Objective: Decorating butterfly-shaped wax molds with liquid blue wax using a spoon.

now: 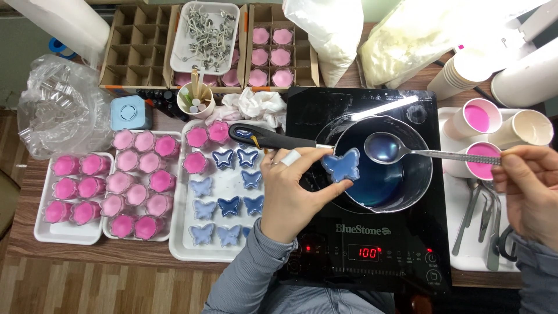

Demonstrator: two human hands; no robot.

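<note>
— What is held by the left hand (288, 195)?

— A blue butterfly-shaped mould (343, 166) is pinched between thumb and fingers (314, 156), right at the near-left rim of the dark pan (421, 174) on the black induction hob (325, 238).

— And the right hand (532, 189)?

— A long metal spoon (407, 151) is gripped at its handle end, fingers pressed together around it. Its bowl, filled with blue liquid, is held over the pan, just beside the mould.

— What is seen on the tabletop (23, 229) to the left?

— A white tray (177, 247) of blue butterfly moulds (229, 204) with a few pink ones, and 2 more trays of pink moulds (136, 186). Pink-filled paper cups (479, 116) are seen at the right.
</note>
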